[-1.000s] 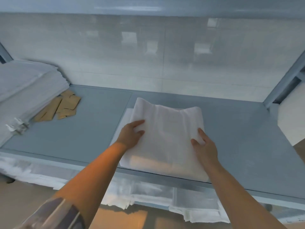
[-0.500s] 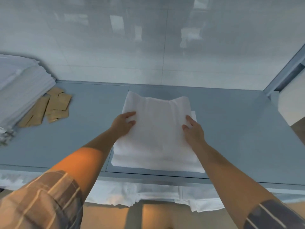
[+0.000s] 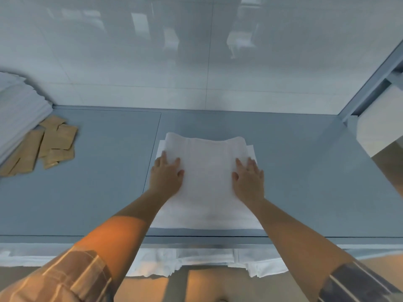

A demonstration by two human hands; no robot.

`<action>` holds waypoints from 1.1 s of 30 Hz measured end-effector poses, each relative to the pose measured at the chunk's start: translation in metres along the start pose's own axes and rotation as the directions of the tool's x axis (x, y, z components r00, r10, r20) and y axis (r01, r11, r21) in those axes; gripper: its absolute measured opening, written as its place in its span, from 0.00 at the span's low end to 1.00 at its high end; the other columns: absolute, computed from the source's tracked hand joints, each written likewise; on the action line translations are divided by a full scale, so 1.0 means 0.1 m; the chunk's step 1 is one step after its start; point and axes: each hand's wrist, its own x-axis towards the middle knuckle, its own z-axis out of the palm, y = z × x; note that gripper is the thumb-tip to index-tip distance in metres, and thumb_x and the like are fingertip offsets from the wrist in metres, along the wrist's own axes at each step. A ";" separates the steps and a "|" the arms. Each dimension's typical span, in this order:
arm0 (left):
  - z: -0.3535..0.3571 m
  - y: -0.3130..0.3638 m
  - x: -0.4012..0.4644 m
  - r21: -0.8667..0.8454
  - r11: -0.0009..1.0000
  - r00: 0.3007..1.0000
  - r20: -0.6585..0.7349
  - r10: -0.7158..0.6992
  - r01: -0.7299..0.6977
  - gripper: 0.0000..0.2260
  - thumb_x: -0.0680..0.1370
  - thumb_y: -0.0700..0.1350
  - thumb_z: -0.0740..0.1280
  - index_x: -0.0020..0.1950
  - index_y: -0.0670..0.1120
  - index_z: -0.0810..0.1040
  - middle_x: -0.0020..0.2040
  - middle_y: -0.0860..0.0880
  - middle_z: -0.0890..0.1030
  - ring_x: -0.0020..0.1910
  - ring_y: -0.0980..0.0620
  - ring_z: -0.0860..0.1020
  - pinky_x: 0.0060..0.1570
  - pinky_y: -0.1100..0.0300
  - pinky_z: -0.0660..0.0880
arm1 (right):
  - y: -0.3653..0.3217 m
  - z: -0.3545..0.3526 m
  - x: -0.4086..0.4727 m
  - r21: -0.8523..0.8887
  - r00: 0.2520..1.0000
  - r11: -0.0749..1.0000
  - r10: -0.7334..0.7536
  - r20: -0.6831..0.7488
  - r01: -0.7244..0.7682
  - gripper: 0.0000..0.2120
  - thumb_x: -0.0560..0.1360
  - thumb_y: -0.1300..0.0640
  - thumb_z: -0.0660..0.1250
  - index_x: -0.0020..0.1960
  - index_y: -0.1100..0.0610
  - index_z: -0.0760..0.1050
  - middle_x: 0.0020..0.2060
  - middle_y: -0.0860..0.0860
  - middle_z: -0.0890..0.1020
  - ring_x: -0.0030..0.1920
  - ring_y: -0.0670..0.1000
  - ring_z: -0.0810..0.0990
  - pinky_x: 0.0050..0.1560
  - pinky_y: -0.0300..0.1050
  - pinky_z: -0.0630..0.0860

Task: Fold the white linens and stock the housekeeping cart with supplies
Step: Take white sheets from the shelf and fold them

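Note:
A small stack of folded white linens [image 3: 207,184] lies on the grey-blue shelf [image 3: 104,192], near its front edge. My left hand [image 3: 166,175] rests flat on the stack's left side with straight fingers. On the right side my right hand [image 3: 249,177] lies flat the same way. Both palms press down on the top linen. Lower layers of the stack peek out at the far corners.
A tall pile of folded white linens [image 3: 19,114] stands at the far left, with several tan paper packets [image 3: 48,144] beside it. More white linens [image 3: 196,261] lie on the shelf below. A glossy wall [image 3: 196,62] closes the back, a metal upright [image 3: 370,83] the right.
My hands slid the folded linen farther back onto the stack, let go of its sides and now lie flat on top. The view tilted down and closer.

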 end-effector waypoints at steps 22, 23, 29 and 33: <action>0.30 0.18 0.68 0.165 0.961 0.966 0.175 0.193 -0.222 0.27 0.82 0.53 0.43 0.78 0.45 0.42 0.79 0.48 0.43 0.77 0.49 0.40 0.74 0.52 0.38 | -0.63 0.26 0.66 -0.050 0.911 0.918 -0.381 0.158 0.393 0.24 0.83 0.51 0.43 0.79 0.54 0.47 0.78 0.47 0.48 0.77 0.45 0.43 0.75 0.53 0.39; 0.33 0.22 0.70 0.167 0.955 0.961 0.176 0.214 -0.244 0.25 0.82 0.53 0.42 0.79 0.47 0.43 0.79 0.50 0.44 0.77 0.50 0.41 0.74 0.51 0.38 | -0.72 0.32 0.70 -0.026 0.890 0.899 -0.429 0.158 0.438 0.24 0.83 0.51 0.43 0.79 0.53 0.48 0.78 0.46 0.49 0.77 0.45 0.45 0.75 0.52 0.41; 0.31 -0.04 0.85 0.112 0.990 0.980 0.186 0.066 -0.088 0.27 0.79 0.65 0.43 0.77 0.61 0.44 0.78 0.56 0.41 0.77 0.49 0.37 0.74 0.46 0.40 | -0.34 0.24 0.98 -0.098 0.963 0.972 -0.191 0.190 0.212 0.27 0.82 0.46 0.40 0.79 0.53 0.45 0.78 0.45 0.47 0.77 0.44 0.43 0.75 0.53 0.36; 0.24 -0.28 0.81 -0.055 0.998 0.973 0.231 -0.026 0.039 0.31 0.77 0.69 0.49 0.77 0.63 0.44 0.78 0.55 0.38 0.78 0.45 0.44 0.75 0.46 0.47 | -0.04 0.15 0.88 -0.034 0.976 0.996 -0.072 0.206 0.080 0.27 0.82 0.45 0.41 0.79 0.52 0.41 0.78 0.44 0.42 0.77 0.44 0.39 0.75 0.54 0.39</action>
